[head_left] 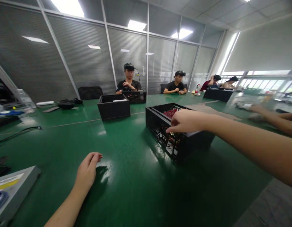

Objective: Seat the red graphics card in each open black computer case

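A black computer case (157,121) stands at the right centre of the green table (127,189), its top open. Inside it a red circuit board (169,113) shows, and cables and metal parts are visible through its near side. My right hand (187,121) reaches over the case from the right, thumb and bent fingers apart; whether it touches the case I cannot tell. My left hand (87,168) hovers low above the table at the left, fingers curled together. Anything small in that closed hand is hidden from me.
A grey metal power supply (18,189) with a fan lies at the lower left, near dark cables (18,135). Two more black cases (114,110) stand ahead. Several people sit along the far side; another person's blurred arm (271,118) reaches in at right.
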